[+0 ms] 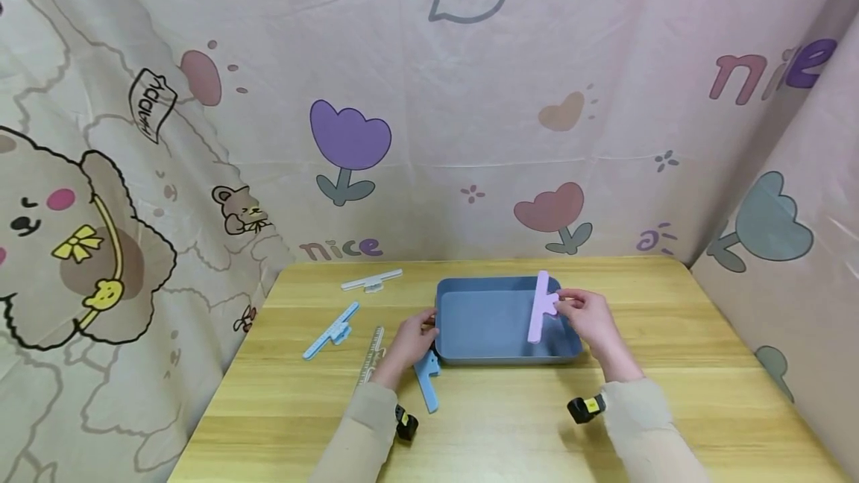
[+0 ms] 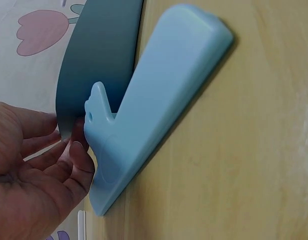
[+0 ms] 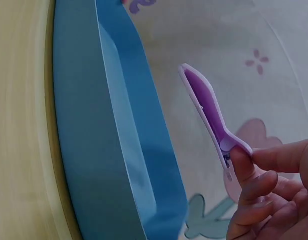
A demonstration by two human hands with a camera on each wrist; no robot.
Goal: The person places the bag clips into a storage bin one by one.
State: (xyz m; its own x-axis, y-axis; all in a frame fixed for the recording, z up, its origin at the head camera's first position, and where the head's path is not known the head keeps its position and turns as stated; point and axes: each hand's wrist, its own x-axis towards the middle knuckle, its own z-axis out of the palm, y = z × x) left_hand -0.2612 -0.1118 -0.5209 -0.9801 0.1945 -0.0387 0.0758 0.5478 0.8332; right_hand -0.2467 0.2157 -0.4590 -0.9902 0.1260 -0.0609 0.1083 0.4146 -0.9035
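My right hand pinches a purple bag-sealing clip by its tab, between thumb and fingers. The clip is held over the right part of a blue-grey rectangular tray. In the right wrist view the purple clip shows edge-on, above the tray's rim. At the tray's left end my left hand grips the rim, with thumb and fingers on either side of the wall in the left wrist view. Close beside that hand, a blue clip lies on the table against the tray's front left corner.
Left of the tray lie a white clip, a light blue clip and a pale patterned clip, partly hidden by the left arm. The wooden table ends at a printed curtain behind and at the sides.
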